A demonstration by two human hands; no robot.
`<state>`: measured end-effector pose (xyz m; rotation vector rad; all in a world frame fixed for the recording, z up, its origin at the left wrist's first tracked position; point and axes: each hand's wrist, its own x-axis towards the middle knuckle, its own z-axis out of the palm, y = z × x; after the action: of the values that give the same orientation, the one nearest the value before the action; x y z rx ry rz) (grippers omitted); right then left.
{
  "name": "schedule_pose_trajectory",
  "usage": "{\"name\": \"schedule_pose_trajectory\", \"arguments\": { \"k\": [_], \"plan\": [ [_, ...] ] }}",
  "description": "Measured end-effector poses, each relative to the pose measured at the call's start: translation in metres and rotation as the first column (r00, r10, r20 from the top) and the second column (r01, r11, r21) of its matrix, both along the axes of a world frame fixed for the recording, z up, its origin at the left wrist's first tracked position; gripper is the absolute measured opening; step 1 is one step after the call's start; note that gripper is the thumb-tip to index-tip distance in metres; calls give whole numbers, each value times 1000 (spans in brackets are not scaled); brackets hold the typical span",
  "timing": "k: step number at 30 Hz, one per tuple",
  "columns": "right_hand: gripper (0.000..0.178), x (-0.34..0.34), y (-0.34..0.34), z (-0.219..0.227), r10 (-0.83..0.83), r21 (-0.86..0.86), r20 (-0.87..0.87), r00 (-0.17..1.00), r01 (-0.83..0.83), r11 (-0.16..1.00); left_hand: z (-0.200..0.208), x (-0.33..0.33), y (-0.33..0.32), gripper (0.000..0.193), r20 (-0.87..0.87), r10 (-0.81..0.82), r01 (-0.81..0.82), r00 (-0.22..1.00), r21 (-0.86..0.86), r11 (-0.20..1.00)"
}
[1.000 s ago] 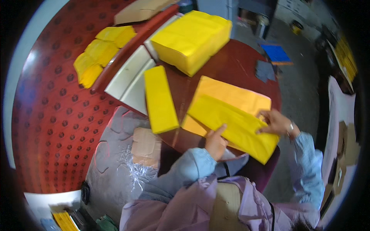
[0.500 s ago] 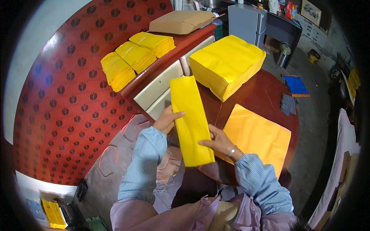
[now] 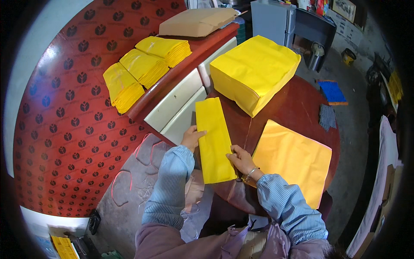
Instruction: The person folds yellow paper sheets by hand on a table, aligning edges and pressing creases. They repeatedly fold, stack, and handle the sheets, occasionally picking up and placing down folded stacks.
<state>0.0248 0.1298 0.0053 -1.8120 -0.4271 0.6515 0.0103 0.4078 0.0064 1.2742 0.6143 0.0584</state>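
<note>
A long folded yellow sheet, cloth-like and matte, is held over the near left edge of the round table. My left hand grips its left edge, thumb on top and fingers hidden beneath. At the opposite edge, lower down, my right hand pinches the sheet between thumb and bent fingers. Beside that hand lies a flat orange-yellow sheet or thin stack. Farther back stands a tall, block-like yellow stack.
Several folded yellow sheets lie in three bundles on the red patterned surface. Behind them is a brown cardboard box. White drawers border the dark red round table. Loose pink cords lie on the floor.
The folded sheet has tipped away and sits slightly nearer the table. My right thumb has drawn back from its face to the right edge. The whole view has shifted a little.
</note>
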Motion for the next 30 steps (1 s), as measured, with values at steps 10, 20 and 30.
{"name": "schedule_pose_trajectory", "arguments": {
  "k": [10, 20, 30],
  "plan": [
    [44, 12, 9, -37, -26, 75, 0, 1000, 26, 997, 2, 4, 2, 42, 16, 4, -4, 1000, -20, 1000],
    [52, -10, -14, 41, 47, -54, 270, 962, -34, 998, 59, -64, -63, 68, 87, -267, -3, 960, 954, 300],
    [61, -24, -30, 39, -17, 78, 129, 992, 7, 997, 38, -146, -167, 98, -135, -429, 179, 893, 982, 64]
  ]
}}
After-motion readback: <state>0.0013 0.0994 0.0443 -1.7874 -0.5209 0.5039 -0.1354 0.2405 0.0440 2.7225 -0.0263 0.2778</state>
